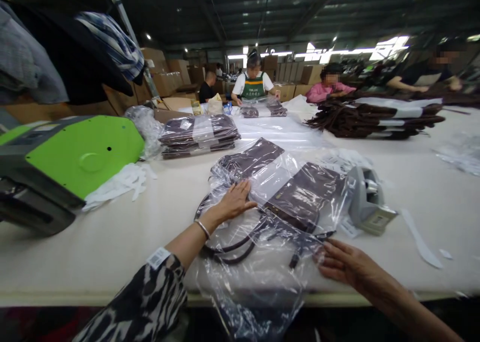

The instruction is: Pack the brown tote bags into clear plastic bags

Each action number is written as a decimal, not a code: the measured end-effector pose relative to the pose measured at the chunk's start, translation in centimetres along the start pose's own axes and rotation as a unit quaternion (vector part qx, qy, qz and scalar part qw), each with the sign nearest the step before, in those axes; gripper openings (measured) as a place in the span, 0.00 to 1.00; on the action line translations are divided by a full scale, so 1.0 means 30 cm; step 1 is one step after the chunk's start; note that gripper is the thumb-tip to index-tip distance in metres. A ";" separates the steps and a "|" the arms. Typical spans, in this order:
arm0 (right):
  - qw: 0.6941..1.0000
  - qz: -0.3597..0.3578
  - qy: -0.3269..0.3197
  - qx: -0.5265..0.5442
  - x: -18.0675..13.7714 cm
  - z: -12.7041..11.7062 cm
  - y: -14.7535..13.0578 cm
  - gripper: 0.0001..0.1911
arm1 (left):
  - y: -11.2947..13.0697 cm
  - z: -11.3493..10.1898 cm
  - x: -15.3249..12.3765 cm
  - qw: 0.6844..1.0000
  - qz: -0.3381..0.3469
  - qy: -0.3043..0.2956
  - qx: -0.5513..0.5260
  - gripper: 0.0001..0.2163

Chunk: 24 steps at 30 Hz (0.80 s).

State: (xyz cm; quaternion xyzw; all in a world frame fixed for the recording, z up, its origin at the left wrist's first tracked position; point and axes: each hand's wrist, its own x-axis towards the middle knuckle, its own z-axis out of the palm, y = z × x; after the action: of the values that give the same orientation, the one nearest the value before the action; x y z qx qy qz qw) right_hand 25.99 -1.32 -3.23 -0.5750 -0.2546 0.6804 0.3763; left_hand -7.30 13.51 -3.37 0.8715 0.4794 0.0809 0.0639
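A dark brown handbag [300, 192] lies on the table inside a clear plastic bag [258, 282], with a white band [275, 177] around it. Its long handle [240, 249] curves out toward me, also under the plastic. My left hand [236, 201] rests flat on the left part of the plastic, fingers stretched and thumb apart. At the near right edge of the plastic is my right hand [339, 262], its fingers extended and touching the film. The plastic's loose end hangs over the table's front edge.
A green and grey machine [86, 152] stands at left, white gloves [123, 184] beside it. A grey tape dispenser [369, 202] is close on the right. Wrapped brown bags [198, 134] and a brown stack [378, 117] lie farther back. A person in a green apron [254, 87] works opposite.
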 end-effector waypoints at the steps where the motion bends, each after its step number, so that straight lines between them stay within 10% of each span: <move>1: 1.000 -0.003 0.015 -0.017 -0.006 -0.023 0.007 0.30 | 0.001 -0.011 -0.005 1.000 -0.006 0.024 -0.005 0.39; 4: 0.991 -0.064 0.079 -0.083 -0.041 -0.071 0.028 0.34 | 0.000 -0.029 -0.012 0.998 0.001 0.059 -0.009 0.39; 8: 0.920 -0.258 0.120 -0.270 -0.119 -0.071 0.049 0.31 | 0.002 -0.018 -0.015 0.997 0.011 -0.045 -0.062 0.36; 14: 0.515 -0.616 0.010 -0.596 -0.174 -0.003 0.131 0.27 | 0.098 -0.128 -0.202 0.971 0.058 0.089 -0.213 0.28; 17: 0.407 -0.668 -0.058 -0.621 -0.133 0.065 0.182 0.24 | 0.179 -0.155 -0.383 0.958 0.123 -0.008 -0.260 0.20; 20: 0.396 -0.704 -0.128 -0.576 -0.086 0.141 0.187 0.16 | 0.219 -0.127 -0.535 0.956 0.148 -0.070 -0.243 0.16; 24: 0.512 -0.696 -0.130 -0.487 -0.062 0.227 0.107 0.11 | 0.192 -0.086 -0.650 0.964 0.138 -0.039 -0.224 0.28</move>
State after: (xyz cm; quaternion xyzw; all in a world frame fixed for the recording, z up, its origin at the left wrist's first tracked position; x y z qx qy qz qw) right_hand 18.75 -4.11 -3.22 -0.2119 -0.9104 0.0369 0.3534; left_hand -13.36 -5.95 -1.30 0.8949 0.3216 0.1604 0.2648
